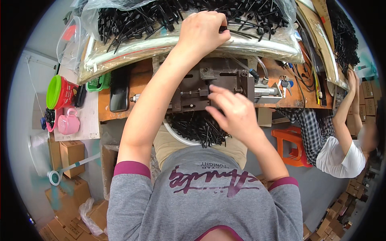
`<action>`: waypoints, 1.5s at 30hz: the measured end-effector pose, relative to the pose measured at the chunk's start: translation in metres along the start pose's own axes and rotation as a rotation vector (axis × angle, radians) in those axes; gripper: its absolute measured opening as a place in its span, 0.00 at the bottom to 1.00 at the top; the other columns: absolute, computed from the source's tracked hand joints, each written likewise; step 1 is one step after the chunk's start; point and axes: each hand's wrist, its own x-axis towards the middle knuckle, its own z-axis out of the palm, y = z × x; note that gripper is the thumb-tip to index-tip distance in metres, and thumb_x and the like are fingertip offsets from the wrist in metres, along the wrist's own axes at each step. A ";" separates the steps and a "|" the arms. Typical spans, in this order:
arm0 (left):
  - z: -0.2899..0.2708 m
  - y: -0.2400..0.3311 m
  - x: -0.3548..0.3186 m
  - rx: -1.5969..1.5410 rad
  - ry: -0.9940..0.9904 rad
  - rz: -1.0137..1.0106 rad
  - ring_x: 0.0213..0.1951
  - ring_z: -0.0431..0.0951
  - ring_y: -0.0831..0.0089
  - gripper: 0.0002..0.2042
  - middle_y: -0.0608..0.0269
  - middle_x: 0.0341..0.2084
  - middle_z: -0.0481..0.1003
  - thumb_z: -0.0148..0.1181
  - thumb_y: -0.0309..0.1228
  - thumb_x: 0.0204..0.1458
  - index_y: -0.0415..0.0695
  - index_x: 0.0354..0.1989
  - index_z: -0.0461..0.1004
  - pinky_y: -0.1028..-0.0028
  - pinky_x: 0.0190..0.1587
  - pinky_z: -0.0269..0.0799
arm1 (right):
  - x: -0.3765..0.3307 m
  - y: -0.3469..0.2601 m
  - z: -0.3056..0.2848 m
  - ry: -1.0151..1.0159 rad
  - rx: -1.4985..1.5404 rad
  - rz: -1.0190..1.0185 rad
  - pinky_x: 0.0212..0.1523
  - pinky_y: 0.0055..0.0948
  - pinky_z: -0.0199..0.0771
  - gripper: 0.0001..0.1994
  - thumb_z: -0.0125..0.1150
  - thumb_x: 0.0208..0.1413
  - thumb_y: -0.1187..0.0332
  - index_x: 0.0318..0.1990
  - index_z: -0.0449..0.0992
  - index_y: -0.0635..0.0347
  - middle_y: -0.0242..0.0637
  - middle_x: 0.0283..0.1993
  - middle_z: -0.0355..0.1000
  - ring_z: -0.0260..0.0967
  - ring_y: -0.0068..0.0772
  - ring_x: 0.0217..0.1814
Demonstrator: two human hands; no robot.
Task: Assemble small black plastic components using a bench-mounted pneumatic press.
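My left hand (204, 33) reaches over the front edge of a plastic-lined tray (161, 45), its fingers curled at a heap of thin black plastic parts (140, 20) with blocky heads. One black part shows between thumb and forefinger, mostly hidden. Over the dark metal clamping fixture (193, 86) on the bench is my right hand (237, 110). Its thumb and fingers are apart, with the fingertips close to the small block in the fixture's middle. Below the fixture, a white bowl (173, 130) in my lap holds many more black parts.
A dark phone (119, 93), green basket (99, 82), red tub (64, 93) and pink cup (68, 121) stand on the left. To the right are an air cylinder (267, 91), keys (286, 84) and cables. A co-worker (341, 154) sits beyond an orange stool (289, 146).
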 end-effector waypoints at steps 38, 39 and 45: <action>-0.053 0.088 -0.182 -0.061 -0.314 -0.147 0.27 0.82 0.66 0.13 0.57 0.56 0.76 0.72 0.29 0.40 0.44 0.35 0.78 0.73 0.31 0.77 | 0.114 0.116 -0.077 0.378 1.090 0.395 0.38 0.23 0.74 0.08 0.66 0.57 0.73 0.42 0.79 0.67 0.32 0.40 0.77 0.74 0.22 0.36; -0.054 0.088 -0.182 -0.054 -0.322 -0.150 0.26 0.82 0.67 0.13 0.58 0.56 0.76 0.73 0.29 0.40 0.44 0.35 0.78 0.73 0.30 0.77 | 0.110 0.115 -0.078 0.338 1.193 0.424 0.39 0.24 0.75 0.08 0.66 0.57 0.73 0.42 0.78 0.67 0.32 0.40 0.77 0.74 0.21 0.36; -0.075 0.092 -0.161 -0.759 -0.232 -0.601 0.35 0.83 0.74 0.22 0.55 0.56 0.75 0.70 0.21 0.48 0.41 0.54 0.76 0.75 0.35 0.81 | 0.063 0.073 -0.067 0.066 1.422 0.566 0.25 0.19 0.72 0.06 0.65 0.56 0.72 0.38 0.77 0.64 0.31 0.34 0.75 0.72 0.17 0.26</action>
